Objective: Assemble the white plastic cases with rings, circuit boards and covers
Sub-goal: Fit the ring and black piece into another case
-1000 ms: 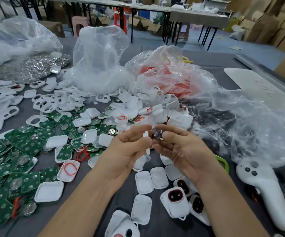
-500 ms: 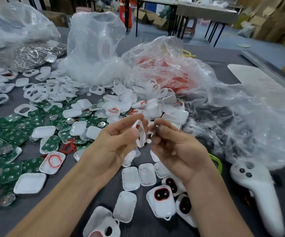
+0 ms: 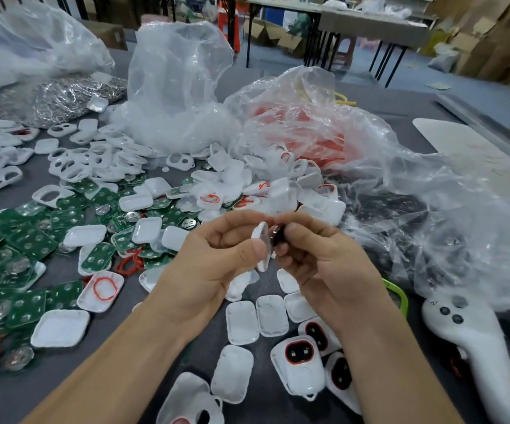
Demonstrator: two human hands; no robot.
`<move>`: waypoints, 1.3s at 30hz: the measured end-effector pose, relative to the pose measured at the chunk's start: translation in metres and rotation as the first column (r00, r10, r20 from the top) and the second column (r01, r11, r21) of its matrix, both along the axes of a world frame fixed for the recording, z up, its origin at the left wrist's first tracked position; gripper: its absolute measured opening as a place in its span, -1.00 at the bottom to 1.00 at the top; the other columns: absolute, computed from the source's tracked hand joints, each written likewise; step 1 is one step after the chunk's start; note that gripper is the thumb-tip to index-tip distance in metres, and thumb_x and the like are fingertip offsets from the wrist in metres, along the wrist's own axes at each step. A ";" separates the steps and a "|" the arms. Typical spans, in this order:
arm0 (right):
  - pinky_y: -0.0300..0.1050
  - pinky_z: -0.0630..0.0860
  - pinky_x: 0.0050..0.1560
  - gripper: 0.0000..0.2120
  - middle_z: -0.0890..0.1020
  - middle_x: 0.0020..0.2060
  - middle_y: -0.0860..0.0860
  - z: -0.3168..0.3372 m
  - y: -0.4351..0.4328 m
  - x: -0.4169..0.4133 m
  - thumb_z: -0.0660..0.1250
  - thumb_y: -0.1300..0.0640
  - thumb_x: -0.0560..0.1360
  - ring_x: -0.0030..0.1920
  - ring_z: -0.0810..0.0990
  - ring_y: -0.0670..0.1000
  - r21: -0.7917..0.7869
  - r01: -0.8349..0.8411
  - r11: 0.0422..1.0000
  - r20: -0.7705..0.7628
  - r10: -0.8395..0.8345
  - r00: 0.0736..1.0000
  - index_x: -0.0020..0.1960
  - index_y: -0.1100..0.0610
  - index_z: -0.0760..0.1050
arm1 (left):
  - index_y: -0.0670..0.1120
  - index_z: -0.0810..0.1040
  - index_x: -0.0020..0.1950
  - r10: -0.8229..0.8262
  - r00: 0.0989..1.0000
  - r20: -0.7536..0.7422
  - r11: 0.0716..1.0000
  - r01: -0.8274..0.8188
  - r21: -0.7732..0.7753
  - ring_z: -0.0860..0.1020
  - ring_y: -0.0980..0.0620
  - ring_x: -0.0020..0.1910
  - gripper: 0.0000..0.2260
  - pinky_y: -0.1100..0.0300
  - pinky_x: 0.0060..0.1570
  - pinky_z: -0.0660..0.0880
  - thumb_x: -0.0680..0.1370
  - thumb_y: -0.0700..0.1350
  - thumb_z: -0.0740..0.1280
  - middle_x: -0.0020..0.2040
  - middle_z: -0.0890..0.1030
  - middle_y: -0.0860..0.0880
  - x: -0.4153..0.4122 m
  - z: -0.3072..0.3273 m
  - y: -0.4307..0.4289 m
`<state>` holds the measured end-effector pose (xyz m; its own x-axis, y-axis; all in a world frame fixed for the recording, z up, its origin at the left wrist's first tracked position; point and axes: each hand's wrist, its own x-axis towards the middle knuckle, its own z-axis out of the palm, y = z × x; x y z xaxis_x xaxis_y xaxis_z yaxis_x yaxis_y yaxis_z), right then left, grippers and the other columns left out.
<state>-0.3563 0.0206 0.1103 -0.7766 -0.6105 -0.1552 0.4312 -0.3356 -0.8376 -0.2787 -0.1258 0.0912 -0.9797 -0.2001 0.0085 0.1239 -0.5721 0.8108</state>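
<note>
Nearest me, under both wrists, finished cases [image 3: 299, 359] and loose covers [image 3: 241, 322] lie close together on the desk [image 3: 42, 368]. There is little bare surface there for setting anything down.

Above them my left hand [image 3: 214, 270] grips a white case half [image 3: 262, 246] edge-on, thumb and curled fingers [image 3: 247, 250] clamped on its rim. My right hand [image 3: 324, 270] pinches a small dark part [image 3: 279, 237] just beside the case's open face. I cannot tell whether the two touch.

Judgement: the part is about to be seated. It should go in square to the recess, pressed evenly, with the case held steady.

To my left lie overlapping circuit boards [image 3: 27, 246] and a red ring [image 3: 105, 289] in a shell. To my right a white controller [image 3: 467, 341] lies near my forearm. Beyond, plastic bags [image 3: 180, 87] close off the far side. The freest room is straight up.
</note>
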 end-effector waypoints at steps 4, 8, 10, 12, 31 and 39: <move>-0.24 0.60 -0.35 -0.65 0.73 -0.29 0.11 -0.001 -0.010 0.009 0.35 0.44 0.55 -0.38 0.66 -0.03 0.168 0.230 0.958 -0.289 -0.175 0.941 -0.25 0.11 0.73 | -0.07 0.75 -0.01 0.080 0.997 0.011 0.996 -0.080 -0.047 0.73 -0.04 -0.10 -0.71 0.18 -0.03 0.64 0.32 -0.31 0.52 -0.03 0.74 -0.15 -0.001 -0.002 0.004; -0.25 0.60 -0.36 -0.71 0.73 -0.32 0.14 -0.004 -0.017 0.016 0.39 0.44 0.53 -0.40 0.67 0.00 0.170 0.332 0.928 -0.327 -0.264 0.907 -0.23 0.14 0.72 | -0.07 0.77 0.00 0.090 0.993 0.082 0.996 -0.089 -0.018 0.72 -0.03 -0.11 -0.72 0.13 -0.03 0.68 0.34 -0.33 0.57 -0.02 0.75 -0.15 -0.002 -0.001 0.003; -0.21 0.61 -0.33 -0.73 0.73 -0.32 0.15 -0.006 -0.019 0.017 0.40 0.42 0.53 -0.39 0.68 0.02 0.182 0.380 0.907 -0.350 -0.301 0.887 -0.22 0.13 0.73 | -0.06 0.78 0.02 0.081 0.991 0.107 0.997 -0.082 0.007 0.73 0.00 -0.13 -0.71 0.19 -0.10 0.66 0.31 -0.23 0.55 -0.02 0.75 -0.15 -0.002 0.000 0.005; -0.15 0.64 -0.29 -0.74 0.73 -0.32 0.13 -0.010 -0.021 0.019 0.43 0.39 0.52 -0.36 0.71 0.05 0.202 0.448 0.871 -0.387 -0.349 0.853 -0.22 0.11 0.72 | 0.00 0.78 0.05 0.116 0.984 0.133 0.992 -0.109 -0.057 0.73 0.01 -0.12 -0.68 0.22 -0.10 0.65 0.30 -0.13 0.53 -0.02 0.76 -0.14 -0.001 0.000 0.009; -0.45 0.37 -0.39 -0.72 0.62 -0.38 -0.22 -0.016 -0.030 0.032 0.62 0.04 0.36 -0.42 0.55 -0.18 0.300 0.786 0.540 -0.828 -0.262 0.496 -0.35 -0.01 0.52 | 0.12 0.78 -0.09 0.373 0.926 0.059 0.830 -0.304 -0.468 0.69 0.08 -0.29 -0.57 0.24 -0.27 0.62 0.52 -0.42 0.36 -0.21 0.75 -0.09 0.000 -0.005 0.017; -0.38 0.35 -0.35 -0.79 0.56 -0.45 -0.20 -0.018 -0.019 0.015 0.48 0.02 0.49 -0.39 0.49 -0.16 0.538 0.474 0.697 -0.676 0.021 0.736 -0.28 -0.03 0.54 | 0.28 0.75 -0.14 0.386 0.922 0.020 0.721 -0.288 -0.630 0.52 0.09 -0.37 -0.51 0.00 -0.18 0.67 0.45 -0.35 0.33 -0.38 0.67 -0.11 0.001 -0.005 0.013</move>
<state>-0.3418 0.0013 0.0920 -0.9363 -0.3304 0.1187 -0.2459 0.3758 -0.8935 -0.2774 -0.1131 0.0857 -0.8483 -0.5173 0.1134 0.0709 0.1014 0.9923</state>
